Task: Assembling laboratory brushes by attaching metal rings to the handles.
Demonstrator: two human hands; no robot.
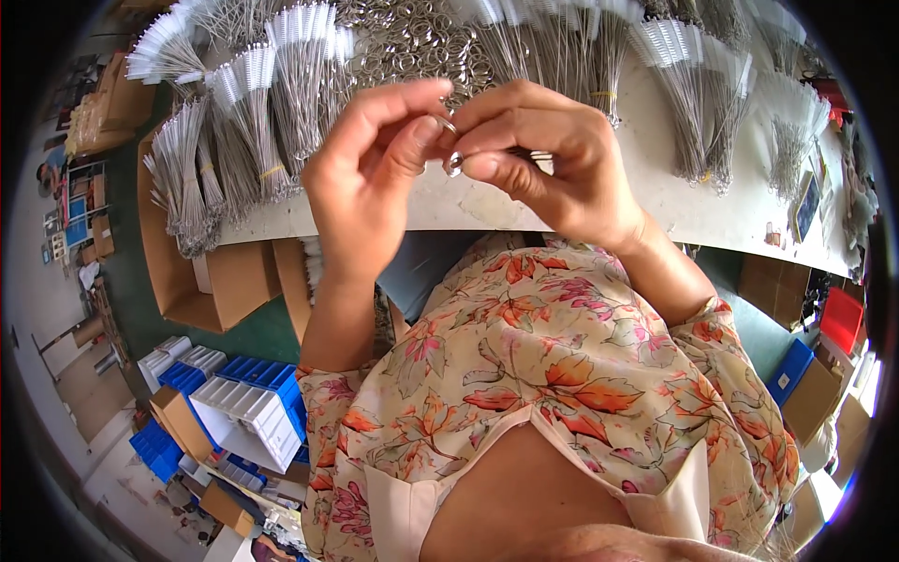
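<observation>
Nearest to us is our own flowered blouse, filling the lower half of the view. Above it, both forearms rise to meet just above the centre. Our left hand is curled, thumb and forefinger pinched on a small metal ring, the other fingers loosely folded. Our right hand closes in from three o'clock, its fingertips gripping the same ring and a second shiny loop just below it; the wire it seems to hold is mostly hidden behind the fingers. We judge the hands are held up close to the face so that the small parts can be seen and worked.

Beyond the hands runs the pale worktable, from nine o'clock round to three. At twelve o'clock lies a heap of loose metal rings, within easy reach. Bundles of thin wire brushes with white bristle tips fan out at ten to eleven o'clock, more at one to two o'clock. Below the table at nine o'clock stands a cardboard box, and at seven o'clock blue and white plastic bins sit on the floor.
</observation>
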